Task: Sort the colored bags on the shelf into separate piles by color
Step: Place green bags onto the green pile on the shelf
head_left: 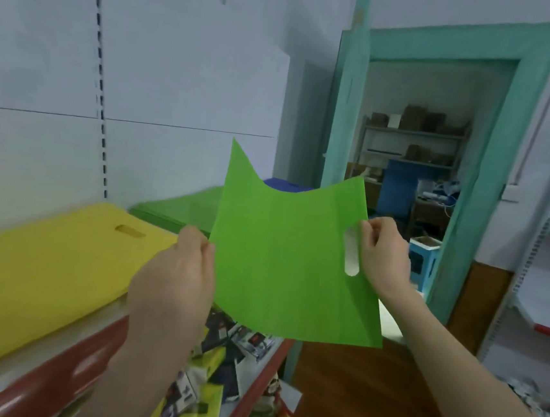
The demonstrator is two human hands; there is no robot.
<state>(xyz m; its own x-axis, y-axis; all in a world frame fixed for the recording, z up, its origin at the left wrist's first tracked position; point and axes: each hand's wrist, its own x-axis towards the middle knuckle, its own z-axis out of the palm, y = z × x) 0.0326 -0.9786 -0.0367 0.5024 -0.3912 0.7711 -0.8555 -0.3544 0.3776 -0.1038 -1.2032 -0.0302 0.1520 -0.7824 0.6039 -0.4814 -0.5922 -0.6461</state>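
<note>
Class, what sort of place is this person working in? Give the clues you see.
Probably a small shop or its stockroom: a slotted shelving upright above a red-edged shelf, packaged goods heaped underneath, and cardboard boxes on racks through the green door frame.

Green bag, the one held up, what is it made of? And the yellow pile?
The green bag looks like thin matte non-woven fabric, maybe plastic: it curves limply and has a cut-out handle slot. The yellow pile looks alike, matte with the same slot.
</note>
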